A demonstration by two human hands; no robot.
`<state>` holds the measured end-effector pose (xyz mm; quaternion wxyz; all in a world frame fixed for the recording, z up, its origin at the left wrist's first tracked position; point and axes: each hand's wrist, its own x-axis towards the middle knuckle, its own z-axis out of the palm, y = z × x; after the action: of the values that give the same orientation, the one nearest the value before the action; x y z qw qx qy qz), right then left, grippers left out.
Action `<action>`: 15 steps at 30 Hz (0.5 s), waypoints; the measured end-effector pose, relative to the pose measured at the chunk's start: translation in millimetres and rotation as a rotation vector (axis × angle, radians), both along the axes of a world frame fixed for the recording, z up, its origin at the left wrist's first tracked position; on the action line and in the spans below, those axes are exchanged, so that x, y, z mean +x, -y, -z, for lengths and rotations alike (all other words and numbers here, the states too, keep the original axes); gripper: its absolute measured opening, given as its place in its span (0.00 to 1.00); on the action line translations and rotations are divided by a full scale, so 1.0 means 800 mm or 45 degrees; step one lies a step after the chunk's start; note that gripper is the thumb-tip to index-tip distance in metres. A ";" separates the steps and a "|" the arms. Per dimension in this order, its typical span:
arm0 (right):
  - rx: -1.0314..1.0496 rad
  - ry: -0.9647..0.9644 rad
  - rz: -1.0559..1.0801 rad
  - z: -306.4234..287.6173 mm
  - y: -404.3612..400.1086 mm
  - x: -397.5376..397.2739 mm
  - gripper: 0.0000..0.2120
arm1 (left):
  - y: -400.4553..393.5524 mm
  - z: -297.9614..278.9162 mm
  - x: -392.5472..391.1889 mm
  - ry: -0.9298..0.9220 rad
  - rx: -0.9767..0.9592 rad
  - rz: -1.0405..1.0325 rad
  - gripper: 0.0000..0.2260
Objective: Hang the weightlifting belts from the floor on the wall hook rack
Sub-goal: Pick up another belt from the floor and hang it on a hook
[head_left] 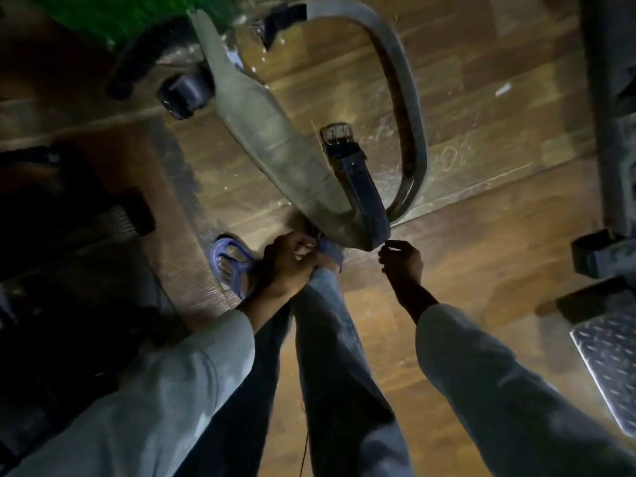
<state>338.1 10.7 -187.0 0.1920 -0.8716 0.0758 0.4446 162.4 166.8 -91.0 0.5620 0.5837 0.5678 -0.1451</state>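
Observation:
A wide grey weightlifting belt (272, 132) runs from the top centre down to my hands, curling into a loop on the right. Its dark strap with a metal buckle (339, 132) lies across the inside of the loop. My left hand (285, 265) is closed around the belt's lower edge, just above my knee. My right hand (401, 258) pinches the belt's tip between finger and thumb. The belt hangs above the wooden floor (464, 235). No wall hook rack shows in this view.
My legs in jeans and a blue sandal (229, 258) stand below the belt. A dark dumbbell (184, 94) lies at upper left by a green mat (113, 12). A machine frame (612, 132) and a chequered metal footplate (612, 366) fill the right side. Dark equipment sits at left.

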 end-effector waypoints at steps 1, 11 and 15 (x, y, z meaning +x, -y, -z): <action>-0.035 0.069 -0.019 0.017 0.001 0.007 0.08 | 0.000 0.020 0.003 -0.002 0.014 0.028 0.12; 0.071 -0.169 0.420 0.170 -0.011 0.087 0.23 | -0.025 0.172 0.004 -0.095 0.130 0.025 0.07; 0.169 -0.323 0.467 0.175 -0.021 0.099 0.19 | -0.040 0.182 -0.006 -0.109 0.133 -0.028 0.07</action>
<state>417.7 27.1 -326.8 0.3154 -0.7658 0.2269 0.5125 157.5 198.7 -236.7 0.5075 0.5991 0.6046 -0.1339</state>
